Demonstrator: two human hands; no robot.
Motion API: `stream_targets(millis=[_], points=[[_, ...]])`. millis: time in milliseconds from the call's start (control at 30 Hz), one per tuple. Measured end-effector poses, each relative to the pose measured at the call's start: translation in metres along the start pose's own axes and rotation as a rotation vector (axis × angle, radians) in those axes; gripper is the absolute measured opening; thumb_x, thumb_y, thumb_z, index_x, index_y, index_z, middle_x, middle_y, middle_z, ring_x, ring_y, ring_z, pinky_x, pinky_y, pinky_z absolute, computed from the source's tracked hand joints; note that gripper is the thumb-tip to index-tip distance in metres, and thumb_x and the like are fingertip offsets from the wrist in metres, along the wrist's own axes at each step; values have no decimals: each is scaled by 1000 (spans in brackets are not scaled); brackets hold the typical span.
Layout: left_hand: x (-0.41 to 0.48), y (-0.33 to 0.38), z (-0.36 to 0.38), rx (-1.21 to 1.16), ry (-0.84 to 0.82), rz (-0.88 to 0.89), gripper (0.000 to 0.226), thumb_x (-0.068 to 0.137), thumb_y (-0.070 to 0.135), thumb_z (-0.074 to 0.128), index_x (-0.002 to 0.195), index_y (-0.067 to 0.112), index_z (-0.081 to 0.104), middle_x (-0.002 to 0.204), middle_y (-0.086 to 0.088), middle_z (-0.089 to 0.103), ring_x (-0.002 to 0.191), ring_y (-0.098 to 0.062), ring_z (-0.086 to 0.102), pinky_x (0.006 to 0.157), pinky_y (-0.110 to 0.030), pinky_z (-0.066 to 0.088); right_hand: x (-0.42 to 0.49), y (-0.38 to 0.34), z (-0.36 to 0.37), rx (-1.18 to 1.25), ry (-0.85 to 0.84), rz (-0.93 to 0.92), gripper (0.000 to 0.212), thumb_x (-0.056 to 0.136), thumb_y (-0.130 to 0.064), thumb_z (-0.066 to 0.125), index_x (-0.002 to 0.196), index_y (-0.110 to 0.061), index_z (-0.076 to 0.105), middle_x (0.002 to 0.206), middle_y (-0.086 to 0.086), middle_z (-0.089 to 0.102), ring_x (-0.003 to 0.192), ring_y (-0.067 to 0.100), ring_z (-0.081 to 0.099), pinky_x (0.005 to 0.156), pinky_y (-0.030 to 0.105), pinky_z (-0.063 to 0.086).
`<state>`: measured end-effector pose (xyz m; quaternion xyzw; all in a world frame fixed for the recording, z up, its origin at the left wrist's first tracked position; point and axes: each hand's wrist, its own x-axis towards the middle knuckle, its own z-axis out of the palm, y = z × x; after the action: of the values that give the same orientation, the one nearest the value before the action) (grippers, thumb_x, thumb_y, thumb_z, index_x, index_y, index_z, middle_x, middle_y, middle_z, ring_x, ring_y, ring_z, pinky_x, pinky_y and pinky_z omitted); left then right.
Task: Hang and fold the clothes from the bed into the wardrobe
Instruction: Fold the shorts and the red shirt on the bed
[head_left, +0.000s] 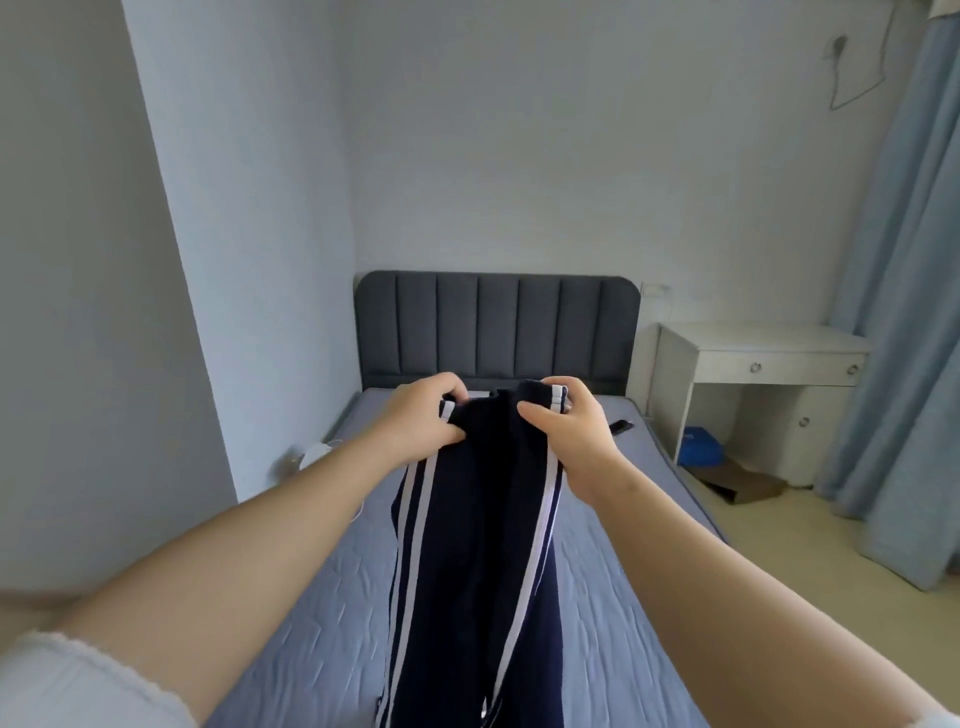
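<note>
**Item 1. Trousers** (478, 545): dark navy, with white stripes down each outer seam. They are held up by the waistband above the bed, and the legs hang together toward the near end of the mattress. A pale strip shows at the waistband between the hands. It is too small to read, if it carries any print.

**Item 2. Left hand** (421, 415): fingers curled over the left end of the waistband, pinching the cloth. The forearm is bare, and a white sleeve (78, 686) shows at the near left corner.

**Item 3. Right hand** (566, 421): grips the right end of the waistband at the striped seam, thumb pressed on the navy cloth.

**Item 4. Bed** (623, 597): blue-grey quilted cover, running from near to far. A padded dark grey headboard (493, 325) stands against the far wall.

**Item 5. Small dark object** (621, 427): lies on the far right part of the bed. What it is cannot be told.

**Item 6. White object** (317, 451): at the left edge of the bed, partly hidden by the left forearm.

**Item 7. Desk** (753, 358): white, to the right of the headboard, with round-knobbed drawers under its tabletop.

**Item 8. Blue bag** (701, 447): on the floor under the desk, with a flat brown sheet (748, 486) just beside it.

**Item 9. Curtain** (904, 312): pale blue, at the far right, reaching the floor.

**Item 10. Thin cable** (836, 73): hangs on the far wall, upper right.
</note>
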<state>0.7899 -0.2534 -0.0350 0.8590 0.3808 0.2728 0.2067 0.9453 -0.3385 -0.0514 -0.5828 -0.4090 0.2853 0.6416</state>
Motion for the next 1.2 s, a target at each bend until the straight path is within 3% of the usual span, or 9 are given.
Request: stream_targets(millis=[100,233,333,667,767,867,967,1067,1200], points=[[-1,-19,-7,102,-5,-63,14,77,8,63,84,19,58,84,4,59,72,-11,50,61,-17,38,3,11,-16,-115,59,-24,26,86,-8,62,97,-31,53,93,-9,55,75,1,59,56,12,51],[2,-38,-32,180,55,-155,13,77,6,61,77,17,55,81,1,58,77,-18,51,61,-25,36,7,11,-36,-187,155,53,20,86,-6,62,95,-22,54,102,7,57,84,26,61,78,43,56],[6,-42,-47,214,61,-192,21,78,4,58,71,20,46,76,0,52,67,-16,45,54,-24,33,13,5,-39,-145,181,59,22,84,-3,63,85,-22,52,100,10,54,83,27,57,85,50,53],[1,-38,-55,170,-15,-63,30,75,5,56,75,25,34,73,1,41,60,-14,34,55,-27,29,27,-7,-39,-269,97,92,26,83,5,46,74,-16,37,70,1,36,61,14,30,54,26,29],[-1,-33,-56,187,-114,-14,24,75,31,70,85,37,48,69,12,47,61,-6,44,54,-22,32,25,-9,-36,-285,59,97,21,83,2,41,77,-18,39,75,0,38,64,13,31,54,25,27],[0,-30,-64,161,-187,-50,17,76,49,68,62,43,62,61,23,58,61,6,52,55,-13,34,21,-12,-36,-290,-49,57,23,81,-3,55,86,-24,46,85,-1,47,70,12,44,58,23,36],[3,-29,-69,235,-262,-43,27,80,40,68,54,34,61,66,15,57,62,0,51,55,-14,37,19,-11,-38,-404,-170,17,26,75,-12,74,87,-25,56,89,-4,58,73,11,59,62,21,48],[0,-26,-72,290,-350,-38,23,82,32,68,63,28,55,79,4,54,65,-6,48,57,-17,37,16,-11,-39,-540,-235,-1,16,73,-20,78,75,-18,63,70,-5,64,59,6,61,56,18,51],[-4,-25,-63,33,-365,-156,30,82,14,64,60,19,43,58,9,45,54,-9,38,51,-20,29,15,-9,-38,-416,-212,14,20,75,-18,76,73,-13,57,62,-1,61,55,12,58,54,25,49]])
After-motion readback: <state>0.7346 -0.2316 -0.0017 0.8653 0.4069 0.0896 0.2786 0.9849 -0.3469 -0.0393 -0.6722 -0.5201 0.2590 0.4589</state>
